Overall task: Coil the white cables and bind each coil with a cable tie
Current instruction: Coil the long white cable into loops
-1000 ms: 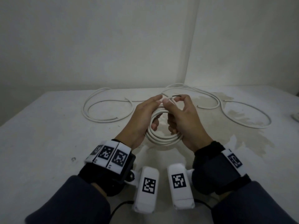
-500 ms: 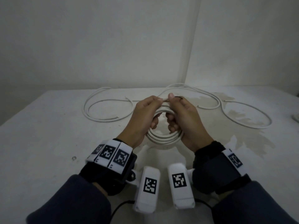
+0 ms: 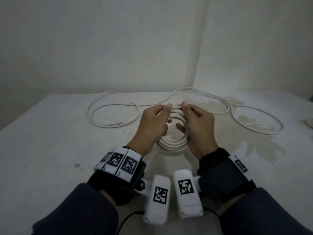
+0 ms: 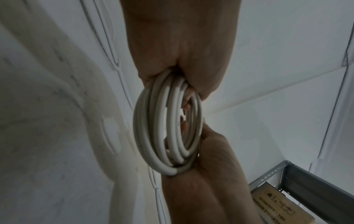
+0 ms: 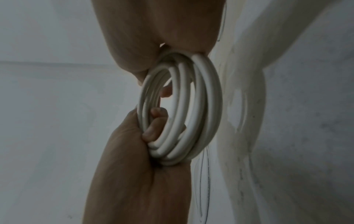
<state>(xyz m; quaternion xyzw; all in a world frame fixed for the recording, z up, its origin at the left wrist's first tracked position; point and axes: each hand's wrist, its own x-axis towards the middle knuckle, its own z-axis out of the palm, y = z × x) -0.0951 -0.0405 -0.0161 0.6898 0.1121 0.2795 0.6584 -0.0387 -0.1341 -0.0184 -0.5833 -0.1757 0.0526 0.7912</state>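
A small coil of white cable (image 3: 171, 143) is held upright just above the table (image 3: 50, 150). My left hand (image 3: 152, 122) grips its left side and my right hand (image 3: 198, 122) its right side. Thumb and forefinger of each hand pinch the coil's top, close together. The left wrist view shows the coil (image 4: 166, 128) edge-on, with my left hand (image 4: 182, 45) above and my right hand (image 4: 206, 181) below. In the right wrist view the coil (image 5: 182, 109) hangs from my right hand (image 5: 157, 30), and my left hand (image 5: 134, 174) has fingers through it. I cannot make out a cable tie.
Two loose white cables lie on the table behind my hands, one looped at the left (image 3: 111, 114) and one sweeping right (image 3: 254, 122) over a stained patch (image 3: 250, 119). Walls close off the back. A metal shelf with a cardboard box (image 4: 277, 201) stands off to the side.
A thin dark loop that stuck up at my right fingertips no longer shows. Both hands have shifted their pinch on the coil's top and now sit slightly further apart.
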